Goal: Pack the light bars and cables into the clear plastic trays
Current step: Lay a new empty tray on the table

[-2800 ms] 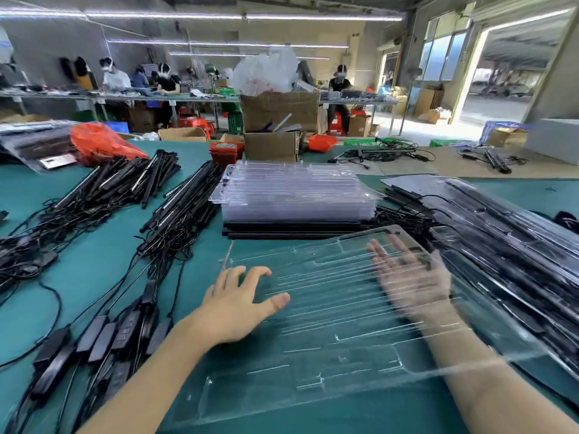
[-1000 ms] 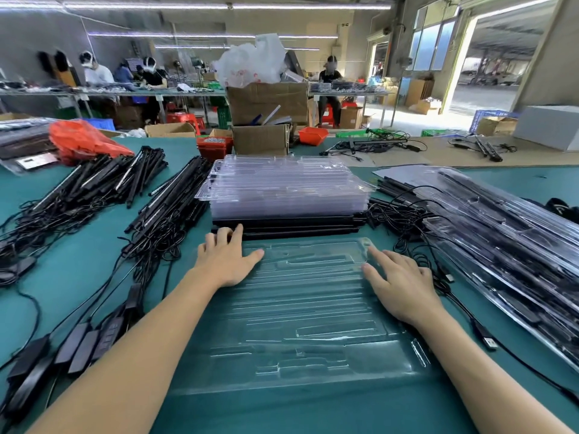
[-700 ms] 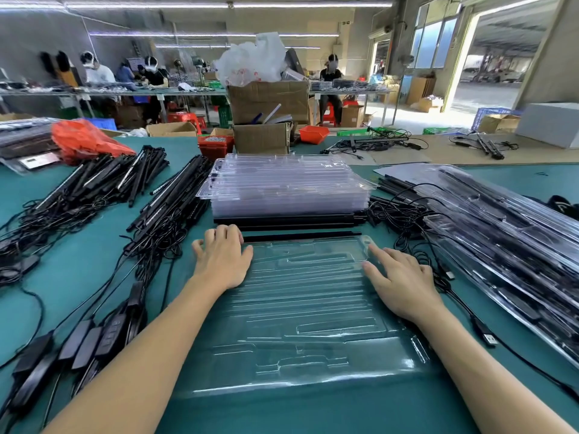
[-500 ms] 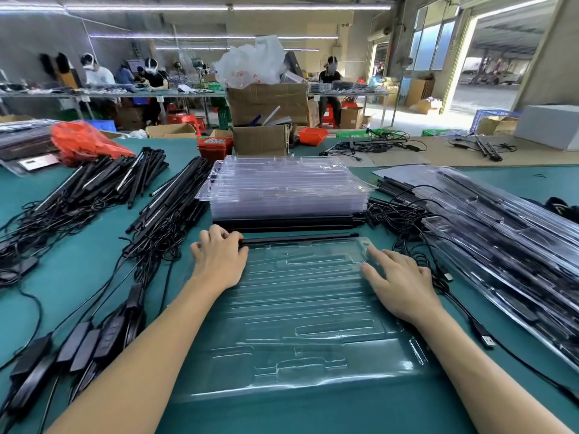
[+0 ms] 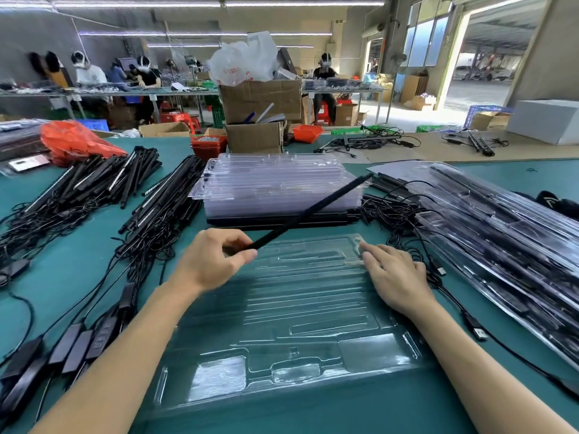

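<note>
black light bar tilted above empty clear tray lying flat

No legible text, label, brand or number anywhere on the bench or walls.

I see both forearms bare, no sleeves; left hand and right hand ungloved, without rings.
</note>
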Demonstrator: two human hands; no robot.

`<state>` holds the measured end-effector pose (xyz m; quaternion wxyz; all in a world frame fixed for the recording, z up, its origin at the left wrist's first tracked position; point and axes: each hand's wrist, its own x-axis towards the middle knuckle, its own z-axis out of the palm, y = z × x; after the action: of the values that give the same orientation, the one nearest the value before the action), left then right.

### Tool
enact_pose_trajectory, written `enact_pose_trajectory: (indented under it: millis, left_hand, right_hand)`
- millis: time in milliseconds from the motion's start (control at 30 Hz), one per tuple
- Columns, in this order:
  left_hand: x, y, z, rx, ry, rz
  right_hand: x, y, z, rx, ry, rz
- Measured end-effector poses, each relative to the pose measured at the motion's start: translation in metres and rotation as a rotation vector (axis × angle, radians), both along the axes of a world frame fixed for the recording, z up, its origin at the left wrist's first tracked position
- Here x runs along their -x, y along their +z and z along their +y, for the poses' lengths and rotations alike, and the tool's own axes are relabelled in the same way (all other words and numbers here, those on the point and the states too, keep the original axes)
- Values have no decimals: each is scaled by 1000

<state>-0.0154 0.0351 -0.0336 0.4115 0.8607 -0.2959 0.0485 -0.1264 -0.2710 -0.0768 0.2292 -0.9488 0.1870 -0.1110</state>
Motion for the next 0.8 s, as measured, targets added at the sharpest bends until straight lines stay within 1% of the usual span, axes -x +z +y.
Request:
enact_pose_trajectory:
  millis: [67, 100, 167, 233, 300, 367, 467, 567, 700, 800]
  left_hand:
    - [3, 9, 6, 28, -87, 141]
    - [5, 14, 10, 20, -111, 182]
    - [8, 20, 21, -31, -143, 209]
    - [14, 21, 30, -15, -179, 222]
    - [18, 18, 39, 14, -213, 256]
    - [20, 14, 43, -8, -213, 292]
    - [16, 11, 46, -59, -189, 309]
    - [16, 9, 44, -115, -166, 293]
    - [14, 10, 43, -183, -181, 300]
    - [11, 13, 44, -201, -185, 293]
  right_hand:
    - [0, 0, -2, -55, -20, -49]
    - [0, 0, -3, -102, -51, -75]
    - [1, 1, -6, -219, -124, -113]
    - [3, 1, -7, -301, -147, -158]
    - [3, 1, -7, -323, -143, -181]
    - [2, 0, -7, -327, -138, -203]
    - [1, -2, -8, -348, -135, -255]
    - [2, -3, -10, -336, -130, -260]
    - [3, -6, -12, -440, -90, -357]
    - [3, -7, -14, -502, -138, -429]
